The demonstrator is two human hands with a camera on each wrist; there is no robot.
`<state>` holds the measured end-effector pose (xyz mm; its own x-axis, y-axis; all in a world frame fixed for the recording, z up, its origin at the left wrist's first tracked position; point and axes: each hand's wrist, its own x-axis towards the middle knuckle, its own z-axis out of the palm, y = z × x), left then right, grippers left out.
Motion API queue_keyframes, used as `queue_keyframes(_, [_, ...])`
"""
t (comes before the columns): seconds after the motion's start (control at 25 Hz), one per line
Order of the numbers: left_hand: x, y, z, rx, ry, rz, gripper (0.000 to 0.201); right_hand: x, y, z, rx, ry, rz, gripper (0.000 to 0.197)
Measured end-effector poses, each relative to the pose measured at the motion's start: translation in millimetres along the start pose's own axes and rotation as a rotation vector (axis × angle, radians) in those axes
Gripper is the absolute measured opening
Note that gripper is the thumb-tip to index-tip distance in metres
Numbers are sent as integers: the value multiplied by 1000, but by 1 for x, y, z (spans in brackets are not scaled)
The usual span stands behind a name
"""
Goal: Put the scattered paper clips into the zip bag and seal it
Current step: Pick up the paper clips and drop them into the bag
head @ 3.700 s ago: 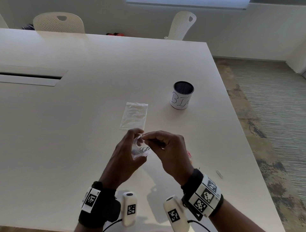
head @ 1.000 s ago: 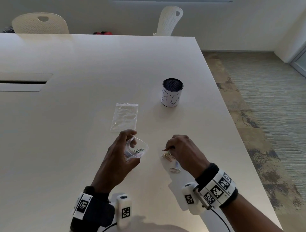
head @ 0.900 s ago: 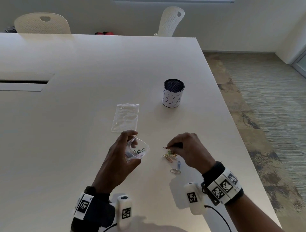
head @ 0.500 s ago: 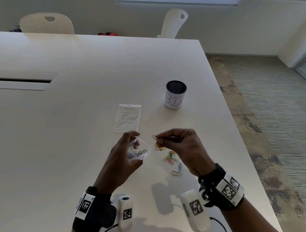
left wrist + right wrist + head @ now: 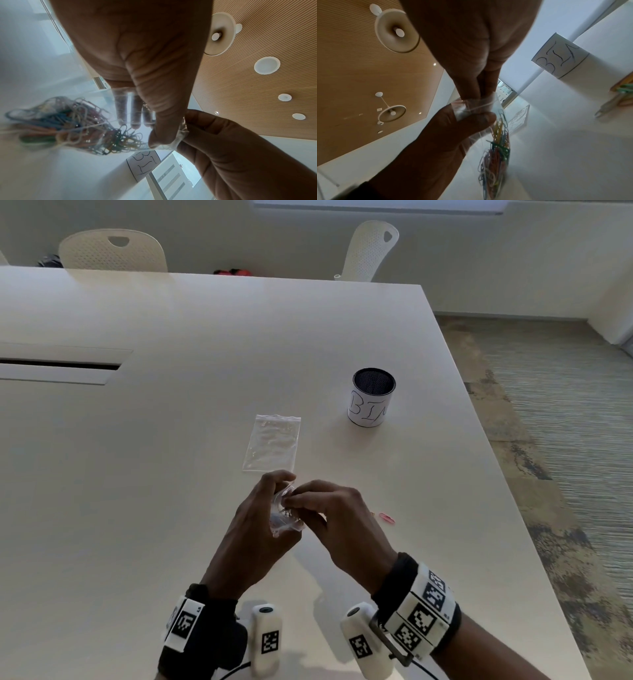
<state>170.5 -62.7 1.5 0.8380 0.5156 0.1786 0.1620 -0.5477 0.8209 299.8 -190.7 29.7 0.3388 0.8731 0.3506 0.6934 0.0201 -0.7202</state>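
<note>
My left hand [image 5: 270, 508] holds a small clear zip bag [image 5: 287, 520] upright above the table, its thumb [image 5: 164, 121] pinching the rim. Several colored paper clips [image 5: 72, 125] lie bunched in the bag's bottom [image 5: 496, 159]. My right hand [image 5: 295, 501] has its fingertips [image 5: 471, 93] pinched together at the bag's mouth, and a clip hangs just below them. A pink clip [image 5: 387, 517] lies on the table right of my right hand. In the right wrist view more loose clips [image 5: 623, 90] show at the right edge.
A second, empty zip bag [image 5: 272, 443] lies flat beyond my hands. A black mesh cup with a paper label reading "BIN" [image 5: 372, 398] stands at the back right. The table's right edge [image 5: 507, 474] runs close by, with two chairs behind the far edge.
My right hand picked clips off the table, lifted them and moved left to the bag's mouth. My left hand kept hold of the bag in place.
</note>
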Motion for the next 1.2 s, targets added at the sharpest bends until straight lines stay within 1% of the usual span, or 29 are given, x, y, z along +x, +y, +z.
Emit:
queue_keyframes(0.12, [0,0,-1,-7,2,-11,69,3,-3,-8,9,26,-10,21])
queue_keyframes(0.2, [0,-1,-2,-3,-2,-17,70,4,-1,-17,38,100,24,17])
queue_keyframes(0.32, [0,-2,-1,-15,0,-21,71,2,13,-36,18,172,128,16])
queue_keyframes(0.4, [0,-3,0,-28,-2,-19,72,-4,29,-52,-64,147,241,15])
queue_keyframes(0.44, [0,-4,0,-30,-4,-19,73,-9,36,-60,-121,103,304,13])
queue_keyframes(0.48, [0,-4,0,-34,-8,-20,73,-15,43,-67,-190,37,366,18])
queue_keyframes(0.52, [0,-4,0,-39,-12,-21,73,-21,47,-72,-266,-58,423,31])
queue_keyframes(0.6, [0,-5,1,-44,-21,-20,74,-31,50,-75,-417,-284,519,63])
queue_keyframes(0.64, [1,-5,1,-45,-22,-20,74,-35,49,-72,-483,-366,552,73])
queue_keyframes(0.68, [1,-5,2,-47,-23,-21,74,-38,47,-67,-531,-401,570,76])
queue_keyframes(0.72, [2,-5,3,-47,-21,-20,73,-39,45,-59,-559,-395,572,73])
queue_keyframes(0.76, [2,-5,3,-46,-20,-17,73,-40,43,-52,-568,-363,565,67])
queue_keyframes(0.84, [3,-5,4,-39,-21,-15,73,-39,40,-36,-553,-306,543,48])
queue_keyframes(1.0, [3,-3,2,-30,-20,-11,73,-36,40,-15,-490,-286,490,15])
queue_keyframes(1.08, [3,-2,1,-26,-18,-12,73,-33,40,-11,-508,-298,460,7])
queue_keyframes(1.2, [2,-1,0,-24,-12,-9,73,-29,37,-12,-522,-340,433,7])
